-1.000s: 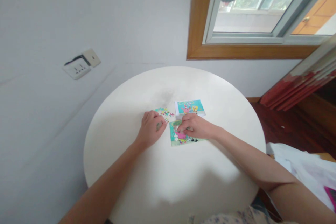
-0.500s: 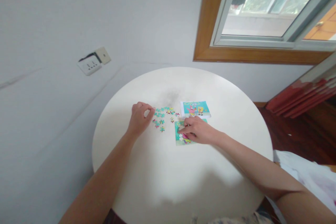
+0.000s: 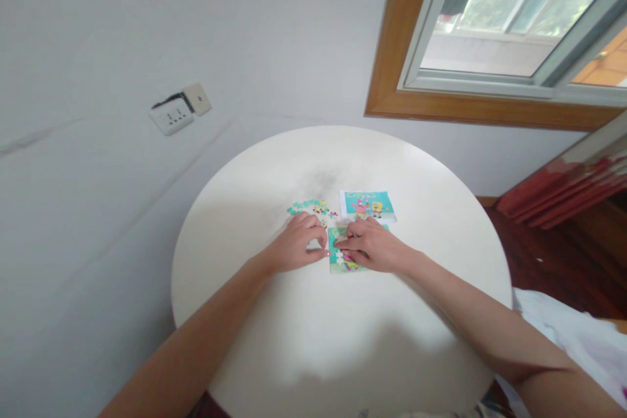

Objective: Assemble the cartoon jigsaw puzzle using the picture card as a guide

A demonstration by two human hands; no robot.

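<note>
A small, partly built cartoon jigsaw (image 3: 343,263) lies at the middle of the round white table (image 3: 343,353). My right hand (image 3: 373,246) lies on top of it, fingers stretched flat toward the left and covering most of the picture. My left hand (image 3: 300,245) is at the jigsaw's left edge with its fingertips pinched together; what they hold is hidden. Several loose teal pieces (image 3: 311,208) lie just beyond my left hand. The puzzle's picture card (image 3: 367,204) lies just beyond the jigsaw.
The table stands against a pale wall with a socket plate (image 3: 175,114) at the left. A wood-framed window (image 3: 441,104) is at the upper right, with a red-edged curtain (image 3: 563,186) below it. White cloth (image 3: 573,333) lies at the right.
My left hand has come right from the loose pieces to the jigsaw's left edge, fingers pinched. My right hand has stayed on the jigsaw. The camera view shifted slightly.
</note>
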